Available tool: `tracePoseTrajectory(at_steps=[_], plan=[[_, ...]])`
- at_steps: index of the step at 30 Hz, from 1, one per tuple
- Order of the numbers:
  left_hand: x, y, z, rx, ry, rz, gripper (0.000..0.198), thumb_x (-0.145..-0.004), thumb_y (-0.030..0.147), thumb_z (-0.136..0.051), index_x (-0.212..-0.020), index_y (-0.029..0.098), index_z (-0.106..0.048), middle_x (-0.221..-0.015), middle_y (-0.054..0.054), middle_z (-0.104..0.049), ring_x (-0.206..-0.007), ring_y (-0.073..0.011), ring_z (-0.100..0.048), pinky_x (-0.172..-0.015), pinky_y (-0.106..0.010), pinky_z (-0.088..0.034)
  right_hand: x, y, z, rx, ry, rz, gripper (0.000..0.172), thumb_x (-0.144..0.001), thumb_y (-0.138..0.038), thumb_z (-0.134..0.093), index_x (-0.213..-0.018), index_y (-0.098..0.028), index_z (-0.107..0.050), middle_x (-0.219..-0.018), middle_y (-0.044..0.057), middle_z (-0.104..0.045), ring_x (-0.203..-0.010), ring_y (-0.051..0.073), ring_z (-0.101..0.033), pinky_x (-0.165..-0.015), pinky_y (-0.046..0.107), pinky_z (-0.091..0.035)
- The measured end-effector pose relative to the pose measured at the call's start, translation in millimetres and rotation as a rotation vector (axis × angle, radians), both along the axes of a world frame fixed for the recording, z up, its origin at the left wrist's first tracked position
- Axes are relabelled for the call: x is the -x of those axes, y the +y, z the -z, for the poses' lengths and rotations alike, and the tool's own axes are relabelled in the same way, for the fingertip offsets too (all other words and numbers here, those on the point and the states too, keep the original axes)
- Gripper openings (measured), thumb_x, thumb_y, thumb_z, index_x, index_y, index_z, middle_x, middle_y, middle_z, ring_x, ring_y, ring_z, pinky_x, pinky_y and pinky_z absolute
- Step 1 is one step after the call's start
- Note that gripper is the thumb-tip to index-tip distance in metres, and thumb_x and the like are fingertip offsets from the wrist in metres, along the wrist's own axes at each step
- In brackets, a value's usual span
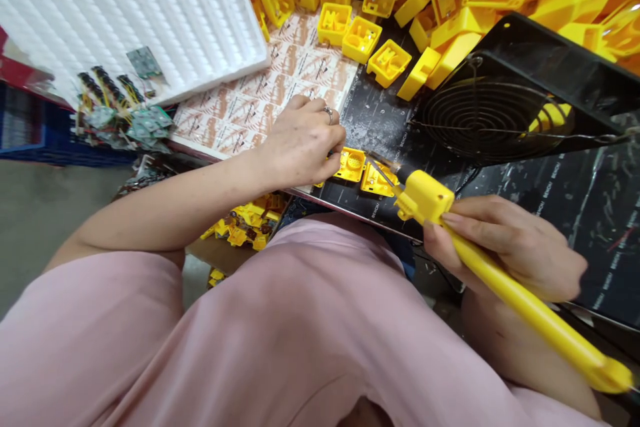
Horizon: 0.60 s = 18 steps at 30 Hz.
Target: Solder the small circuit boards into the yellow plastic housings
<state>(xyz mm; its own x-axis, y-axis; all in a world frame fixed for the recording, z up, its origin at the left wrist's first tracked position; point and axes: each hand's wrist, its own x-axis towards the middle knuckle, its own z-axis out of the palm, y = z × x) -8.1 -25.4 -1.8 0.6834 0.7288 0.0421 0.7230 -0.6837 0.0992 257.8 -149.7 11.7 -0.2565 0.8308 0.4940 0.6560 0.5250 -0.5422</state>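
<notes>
My right hand (505,240) is wrapped round the yellow handle of a soldering iron (520,287). Its thin metal tip points left, over a small open yellow housing (379,180) near the bench's front edge. Another small yellow housing (352,165) lies just left of that one, beside the fingertips of my left hand (307,140). The left fingers are curled in and pressed together, with a ring on one. Whatever they pinch is hidden beneath them.
Beyond the black bench top (380,113) are open yellow housings (361,39) and a large yellow heap. A black fan (500,100) stands at right. Circuit boards with wires (150,123) rest by a white foam sheet (175,7) at left. Yellow parts (245,227) lie below the bench edge.
</notes>
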Motion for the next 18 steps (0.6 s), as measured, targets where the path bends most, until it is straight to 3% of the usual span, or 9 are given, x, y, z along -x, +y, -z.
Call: tracePoseTrajectory(at_steps=[3,7,13,15,18], plan=[[1,0,-1.1,-0.005,-0.006,-0.003,0.022,-0.084,0.031,-0.054,-0.077,0.021,-0.071,-0.079,-0.006,-0.069,-0.094,-0.0276,-0.065,-0.090,-0.046,-0.048,0,-1,4.5,-0.072,0.050,0.015,0.028,-0.085,-0.011,-0.082,-0.099,-0.031,-0.067,-0.079,-0.003,-0.075,-0.065,0.018,-0.073,-0.054,0.030,-0.061],[2,-2,0.4,0.008,-0.013,-0.016,0.025,-0.087,0.032,-0.052,-0.079,0.022,-0.073,-0.078,-0.007,-0.068,-0.095,-0.0288,-0.062,-0.092,-0.048,-0.047,1,-2,9.4,-0.075,0.097,0.057,0.041,-0.085,-0.016,-0.084,-0.120,-0.033,-0.070,-0.089,-0.002,-0.080,-0.069,0.019,-0.076,-0.059,0.031,-0.065],[2,-7,7.6,0.013,-0.045,-0.054,0.025,-0.089,0.032,-0.052,-0.082,0.021,-0.073,-0.082,-0.008,-0.067,-0.099,-0.0293,-0.060,-0.096,-0.049,-0.046,3,-8,20.5,-0.109,0.095,0.173,0.070,-0.086,-0.022,-0.085,-0.149,-0.035,-0.059,-0.101,0.002,-0.082,-0.077,0.024,-0.079,-0.066,0.037,-0.067],[4,-8,8.6,0.023,-0.081,-0.051,0.023,-0.090,0.035,-0.055,-0.085,0.021,-0.073,-0.085,-0.007,-0.068,-0.101,-0.0288,-0.059,-0.099,-0.049,-0.045,3,-8,22.8,-0.130,0.092,0.163,0.071,-0.085,-0.023,-0.086,-0.150,-0.035,-0.059,-0.099,0.001,-0.082,-0.075,0.024,-0.079,-0.065,0.036,-0.067],[11,-7,8.2,0.070,-0.170,-0.038,0.025,-0.093,0.039,-0.056,-0.094,0.021,-0.074,-0.091,-0.006,-0.071,-0.102,-0.0274,-0.060,-0.105,-0.051,-0.045,2,-6,22.7,-0.130,0.103,0.178,0.053,-0.083,-0.021,-0.087,-0.133,-0.031,-0.071,-0.091,0.001,-0.081,-0.068,0.022,-0.077,-0.056,0.034,-0.064]])
